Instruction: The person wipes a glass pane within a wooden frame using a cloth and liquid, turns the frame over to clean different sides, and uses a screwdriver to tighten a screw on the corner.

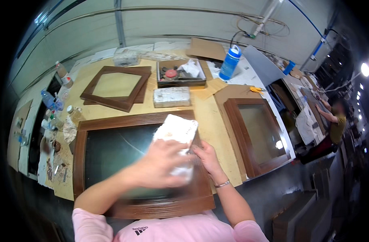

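A dark brown wooden frame with a glassy panel [112, 145] lies in front of me, its near edge close to my body. My left hand [160, 163] reaches across it, blurred by motion, with its fingers over a scuffed white block [177, 128] on the frame's right side. White shows both above and below this hand. My right hand [208, 158] is at the frame's right edge, thumb on top by the block; its other fingers are mostly hidden. Just beyond the frame lies a second white block [171, 97].
Farther back are stacked brown frames [126, 104], an open box [180, 84] of small items and a blue bottle [230, 63]. Another glazed frame [245, 137] lies at right, below orange-handled pliers [256, 89]. Bottles [75, 115] stand left. A person [335, 121] works far right.
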Demonstrator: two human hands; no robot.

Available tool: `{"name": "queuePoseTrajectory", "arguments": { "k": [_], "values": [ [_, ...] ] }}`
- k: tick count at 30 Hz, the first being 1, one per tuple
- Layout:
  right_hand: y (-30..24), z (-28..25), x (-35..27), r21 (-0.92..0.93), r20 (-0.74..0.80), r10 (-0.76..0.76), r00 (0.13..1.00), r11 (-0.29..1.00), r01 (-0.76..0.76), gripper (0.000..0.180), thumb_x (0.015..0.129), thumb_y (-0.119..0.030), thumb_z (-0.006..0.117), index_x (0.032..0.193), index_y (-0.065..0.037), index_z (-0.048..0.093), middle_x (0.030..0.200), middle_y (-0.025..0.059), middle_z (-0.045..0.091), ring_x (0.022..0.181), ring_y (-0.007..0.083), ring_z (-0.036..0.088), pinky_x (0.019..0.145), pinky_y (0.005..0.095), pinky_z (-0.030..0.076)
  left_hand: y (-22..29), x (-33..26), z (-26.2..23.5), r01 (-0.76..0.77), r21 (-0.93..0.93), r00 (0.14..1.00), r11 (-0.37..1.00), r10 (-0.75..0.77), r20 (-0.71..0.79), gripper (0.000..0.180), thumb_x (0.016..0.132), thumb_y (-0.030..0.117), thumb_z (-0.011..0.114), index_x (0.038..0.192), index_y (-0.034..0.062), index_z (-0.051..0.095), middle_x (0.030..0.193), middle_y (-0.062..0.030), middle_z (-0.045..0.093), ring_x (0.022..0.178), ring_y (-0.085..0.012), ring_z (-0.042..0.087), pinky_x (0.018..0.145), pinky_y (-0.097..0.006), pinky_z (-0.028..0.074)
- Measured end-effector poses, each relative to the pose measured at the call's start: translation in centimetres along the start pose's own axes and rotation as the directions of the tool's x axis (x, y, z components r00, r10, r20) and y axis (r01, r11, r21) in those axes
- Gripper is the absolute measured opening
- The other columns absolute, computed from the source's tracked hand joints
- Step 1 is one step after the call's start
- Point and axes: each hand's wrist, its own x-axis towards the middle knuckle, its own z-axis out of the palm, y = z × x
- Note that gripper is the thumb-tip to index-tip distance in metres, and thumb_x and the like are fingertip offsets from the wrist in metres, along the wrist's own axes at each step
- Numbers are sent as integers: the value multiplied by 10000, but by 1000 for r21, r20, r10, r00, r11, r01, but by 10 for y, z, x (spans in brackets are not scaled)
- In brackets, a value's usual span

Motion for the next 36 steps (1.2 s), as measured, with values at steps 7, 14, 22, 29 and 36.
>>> {"name": "queuePoseTrajectory", "arguments": {
  "k": [7,14,22,29,36],
  "values": [
    [-9,-10,-3,-131,-67,-63,996,990,54,162,956,-94,635,1064,21,601,972,51,670,840,85,611,721,239,508,-142,-96,-48,400,533,912,746,-382,-150,233,829,189,644,1046,118,691,1022,-132,683,924,-300,655,782,-457,539],
    [-4,-10,-4,-87,-34,-50,998,995,47,286,955,-67,624,1220,34,585,1075,50,672,952,109,625,876,258,495,-83,-115,-81,665,-143,519,733,-592,-617,304,817,58,650,1121,60,646,1030,-153,663,932,-334,639,864,-421,517],
    [-17,2,-9,-8,-3,49,999,999,-49,203,973,-83,602,1148,19,600,1015,64,684,864,108,646,777,262,529,-129,-228,-85,857,212,507,470,-694,-511,328,775,81,678,1102,96,706,1064,-139,704,977,-326,671,866,-446,534],
    [-39,1,6,35,-75,257,964,966,-255,195,949,-110,610,1091,19,646,975,66,706,834,162,682,762,309,560,-60,-189,-78,639,315,743,702,-455,-492,389,747,72,714,1134,104,702,1085,-115,690,1013,-336,647,904,-402,521],
    [-54,30,9,-182,-158,111,981,973,-139,232,879,-129,749,1046,20,689,954,69,720,795,136,671,729,286,540,-103,-288,-100,847,-374,197,378,-876,-440,358,850,190,757,1132,-11,665,993,-106,712,893,-214,679,791,-340,532]
  ]
}}
